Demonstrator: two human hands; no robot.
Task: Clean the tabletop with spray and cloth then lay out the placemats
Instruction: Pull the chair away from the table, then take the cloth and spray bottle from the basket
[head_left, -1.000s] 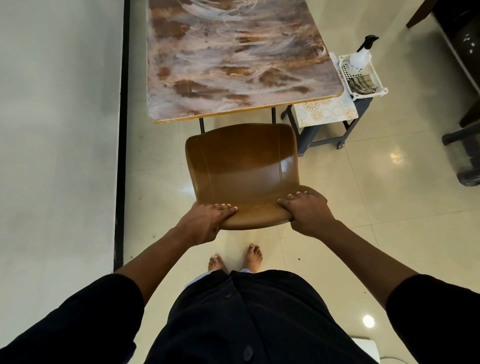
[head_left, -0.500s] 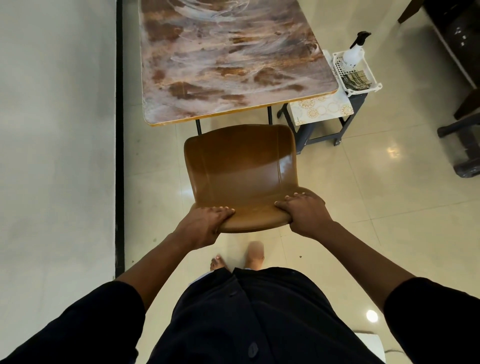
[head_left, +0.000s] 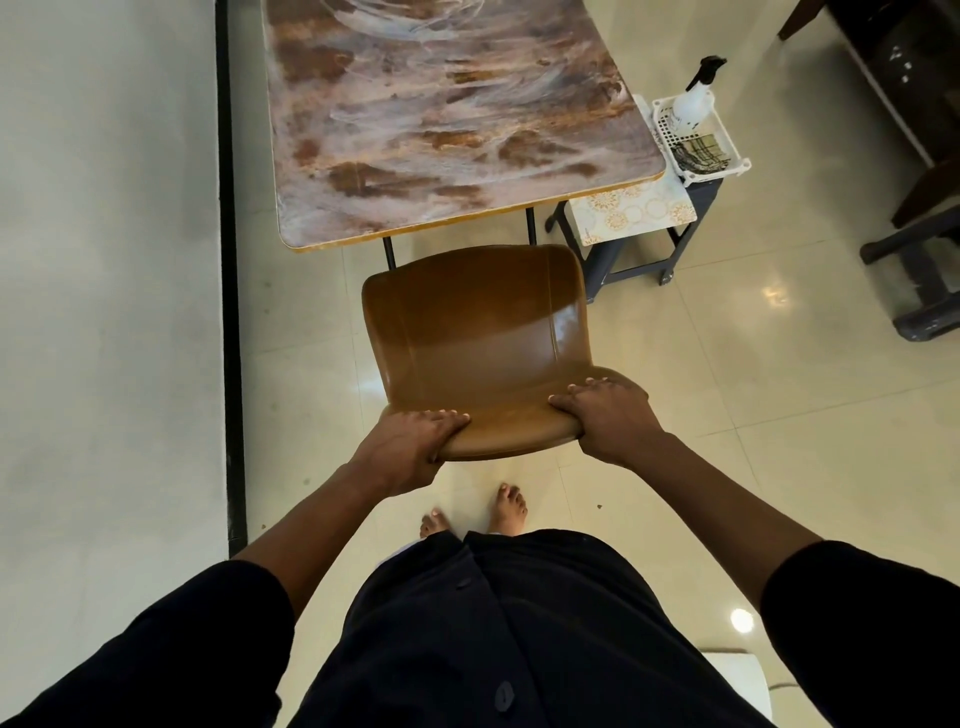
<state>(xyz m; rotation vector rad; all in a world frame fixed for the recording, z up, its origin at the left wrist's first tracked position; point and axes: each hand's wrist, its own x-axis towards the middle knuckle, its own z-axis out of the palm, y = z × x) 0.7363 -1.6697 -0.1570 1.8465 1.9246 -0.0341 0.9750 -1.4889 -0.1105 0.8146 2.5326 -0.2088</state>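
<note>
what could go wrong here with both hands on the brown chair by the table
1. The left hand and right hand grip the glossy brown moulded chair by its back edge; bare toes are just below it, so a chair leg might catch them.
2. Swung right, the chair could bump the dark stool carrying the white basket and clear spray bottle.

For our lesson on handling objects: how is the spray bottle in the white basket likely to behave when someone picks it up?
The spray bottle is tall and narrow, standing upright in the white basket, so it probably tips easily if nudged. Its translucent plastic body looks rigid and fairly light. The dark trigger head should offer a secure grip.
</note>
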